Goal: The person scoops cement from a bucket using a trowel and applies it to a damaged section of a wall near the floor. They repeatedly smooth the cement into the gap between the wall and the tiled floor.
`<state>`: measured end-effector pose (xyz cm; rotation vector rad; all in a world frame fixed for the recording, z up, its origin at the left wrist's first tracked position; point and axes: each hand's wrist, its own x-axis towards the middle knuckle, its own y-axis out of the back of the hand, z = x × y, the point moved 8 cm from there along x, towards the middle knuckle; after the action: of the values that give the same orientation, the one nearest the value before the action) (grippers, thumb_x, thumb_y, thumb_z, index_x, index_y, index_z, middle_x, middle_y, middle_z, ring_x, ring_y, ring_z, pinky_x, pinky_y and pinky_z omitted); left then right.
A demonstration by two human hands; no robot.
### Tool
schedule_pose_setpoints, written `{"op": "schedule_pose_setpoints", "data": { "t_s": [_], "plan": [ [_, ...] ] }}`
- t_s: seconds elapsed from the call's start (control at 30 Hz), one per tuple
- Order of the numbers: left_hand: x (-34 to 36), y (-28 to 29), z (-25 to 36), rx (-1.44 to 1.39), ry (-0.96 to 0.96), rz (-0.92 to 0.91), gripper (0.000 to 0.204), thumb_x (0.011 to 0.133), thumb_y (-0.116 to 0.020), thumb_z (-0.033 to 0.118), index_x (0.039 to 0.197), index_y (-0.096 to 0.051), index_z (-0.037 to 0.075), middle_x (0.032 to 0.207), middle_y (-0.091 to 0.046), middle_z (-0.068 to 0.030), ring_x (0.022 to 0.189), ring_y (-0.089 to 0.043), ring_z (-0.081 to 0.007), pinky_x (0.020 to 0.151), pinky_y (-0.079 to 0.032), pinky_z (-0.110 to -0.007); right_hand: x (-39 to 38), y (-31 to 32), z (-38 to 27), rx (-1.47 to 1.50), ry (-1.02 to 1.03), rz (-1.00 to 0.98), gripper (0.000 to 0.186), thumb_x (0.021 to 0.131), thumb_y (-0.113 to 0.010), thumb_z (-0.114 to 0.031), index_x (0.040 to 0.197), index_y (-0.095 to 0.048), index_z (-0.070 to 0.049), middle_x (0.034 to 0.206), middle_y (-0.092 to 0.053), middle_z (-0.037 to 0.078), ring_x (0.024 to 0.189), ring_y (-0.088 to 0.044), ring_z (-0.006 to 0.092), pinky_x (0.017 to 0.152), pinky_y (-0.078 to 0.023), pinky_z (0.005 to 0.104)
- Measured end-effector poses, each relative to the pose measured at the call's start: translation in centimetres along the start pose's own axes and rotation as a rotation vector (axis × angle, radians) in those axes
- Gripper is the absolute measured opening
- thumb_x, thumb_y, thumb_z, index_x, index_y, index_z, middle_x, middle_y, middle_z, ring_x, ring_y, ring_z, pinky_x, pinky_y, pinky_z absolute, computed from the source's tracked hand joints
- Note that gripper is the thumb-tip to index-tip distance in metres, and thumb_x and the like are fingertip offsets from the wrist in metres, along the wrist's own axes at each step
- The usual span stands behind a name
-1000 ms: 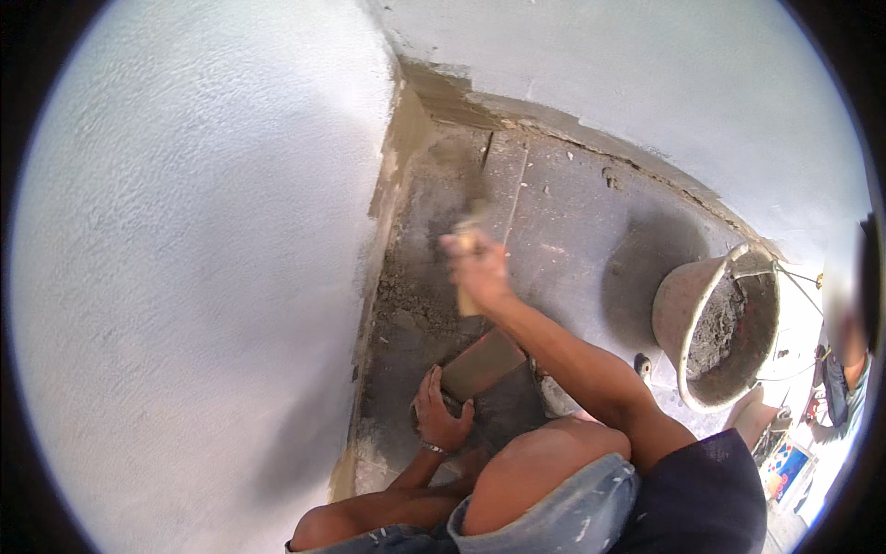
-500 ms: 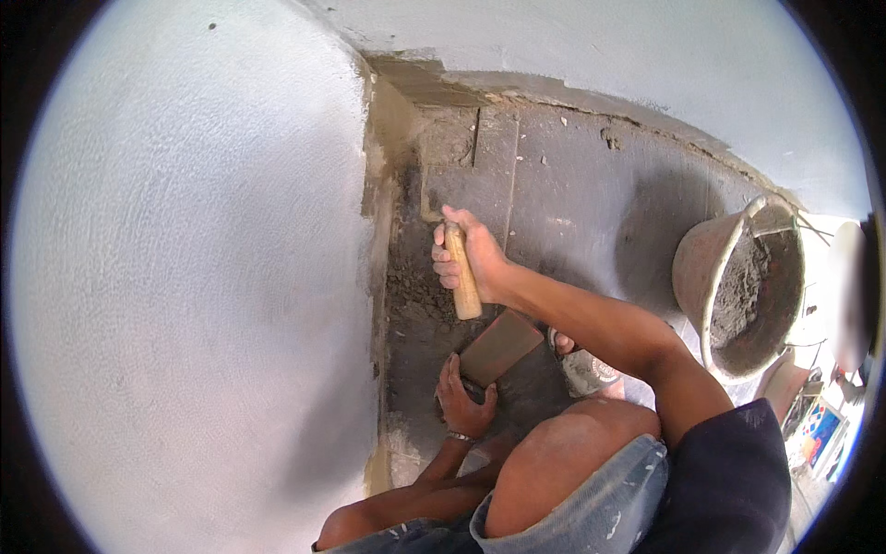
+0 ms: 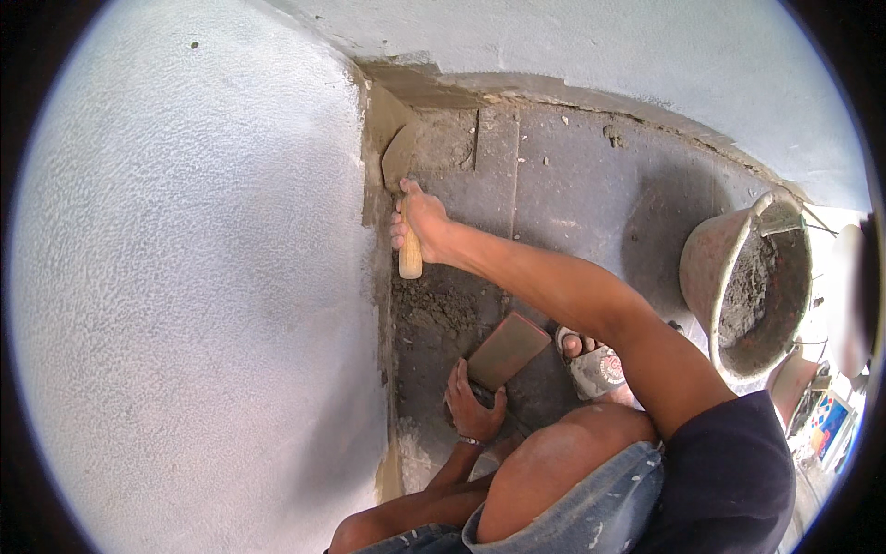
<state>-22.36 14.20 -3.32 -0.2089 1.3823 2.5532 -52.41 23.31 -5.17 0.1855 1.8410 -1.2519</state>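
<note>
Hands number two: right gripping one trowel, left gripping one rectangular float.

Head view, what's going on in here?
A person's right hand grips a wooden-handled trowel, its blade low by the left wall, near the corner. The left hand holds a flat rectangular board. Crumbly grey mix lies on the floor beside that wall, and a bucket with grey mix inside is to the right.
</note>
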Motion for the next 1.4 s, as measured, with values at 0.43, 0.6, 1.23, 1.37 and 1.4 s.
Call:
{"op": "schedule_pose_setpoints", "data": {
  "t_s": [0.43,0.6,1.23,1.37,1.4],
  "plan": [
    [-0.3,-0.2,0.1,-0.036,0.011,0.031,0.089,0.082,-0.073,0.034,0.153,-0.031,-0.001,0.148,-0.040,-0.0282,0.135,-0.041,-0.0460,0.112,-0.029,-0.059,-8.3,1.9,7.2,-0.281,0.125,-0.134,0.054,0.098,-0.055,-0.060,0.083,-0.044,-0.009,0.060,-0.044,0.005,0.040,-0.044,0.0197,0.036,-0.040,0.0373],
    [-0.3,0.3,0.0,-0.030,0.018,0.018,0.089,0.082,-0.073,0.034,0.152,-0.031,-0.001,0.150,-0.039,-0.0275,0.136,-0.040,-0.0460,0.112,-0.029,-0.060,-2.7,3.3,2.4,-0.184,0.123,0.001,0.045,0.101,-0.052,-0.050,0.086,-0.043,-0.008,0.065,-0.044,0.004,0.046,-0.045,0.0181,0.041,-0.042,0.0359],
    [-0.1,-0.1,0.2,0.014,0.074,-0.056,0.089,0.085,-0.071,0.037,0.152,-0.030,-0.003,0.152,-0.037,-0.0276,0.140,-0.036,-0.0446,0.114,-0.027,-0.059,-5.0,6.4,2.8,-0.282,0.117,0.088,0.046,0.101,-0.053,-0.052,0.083,-0.045,-0.010,0.063,-0.044,0.004,0.044,-0.044,0.0182,0.041,-0.040,0.0351],
    [-0.2,0.1,-0.1,0.000,0.046,-0.062,0.091,0.084,-0.073,0.036,0.154,-0.026,0.000,0.153,-0.036,-0.0267,0.142,-0.034,-0.0444,0.114,-0.026,-0.060,-1.3,4.0,-1.1,-0.215,0.080,0.022,0.042,0.102,-0.051,-0.047,0.084,-0.043,-0.010,0.064,-0.043,0.003,0.046,-0.041,0.0160,0.043,-0.040,0.0338],
    [-0.1,0.0,-0.1,-0.003,0.040,-0.065,0.092,0.083,-0.074,0.035,0.154,-0.025,0.001,0.154,-0.035,-0.0267,0.142,-0.033,-0.0447,0.114,-0.026,-0.060,-0.4,3.3,-1.6,-0.201,0.084,0.012,0.041,0.102,-0.051,-0.046,0.084,-0.043,-0.010,0.064,-0.043,0.002,0.046,-0.041,0.0156,0.043,-0.040,0.0338]
  ]
}}
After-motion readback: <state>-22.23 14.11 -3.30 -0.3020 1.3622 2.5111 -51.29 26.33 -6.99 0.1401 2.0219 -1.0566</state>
